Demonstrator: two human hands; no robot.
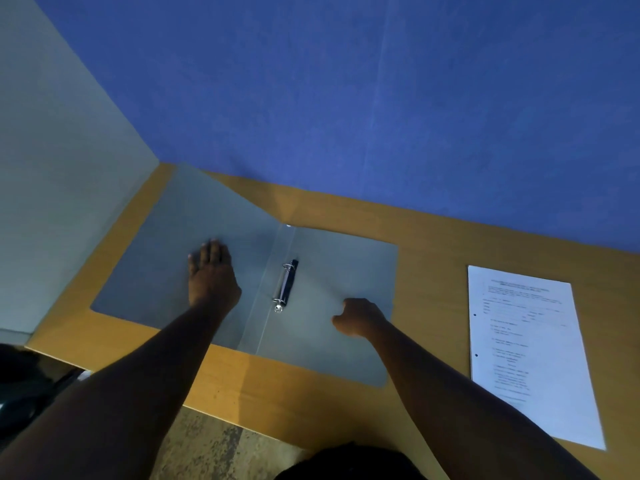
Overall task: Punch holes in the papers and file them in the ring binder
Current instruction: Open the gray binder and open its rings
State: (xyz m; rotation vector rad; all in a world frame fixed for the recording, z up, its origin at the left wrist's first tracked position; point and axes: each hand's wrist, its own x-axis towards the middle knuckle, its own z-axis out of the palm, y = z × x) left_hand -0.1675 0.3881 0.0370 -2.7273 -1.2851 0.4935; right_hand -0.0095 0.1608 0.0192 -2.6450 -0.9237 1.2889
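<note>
A grey ring binder [329, 258] lies open on the wooden desk [433, 237]. Its metal two-ring mechanism [285, 285] runs along the spine in the middle. My left hand [211, 275] lies flat with straight fingers on the left cover. On the right cover rests my right hand [358, 317], its fingers curled under, with nothing visible in it. A stack of printed white papers [530, 355] lies on the desk to the right of the binder, apart from both hands; two punched holes show at its left margin.
A blue partition wall [381, 98] stands right behind the desk and a grey panel [52, 168] closes the left side. The desk's front edge runs diagonally below my arms, with speckled floor [214, 445] beneath. No hole punch is in view.
</note>
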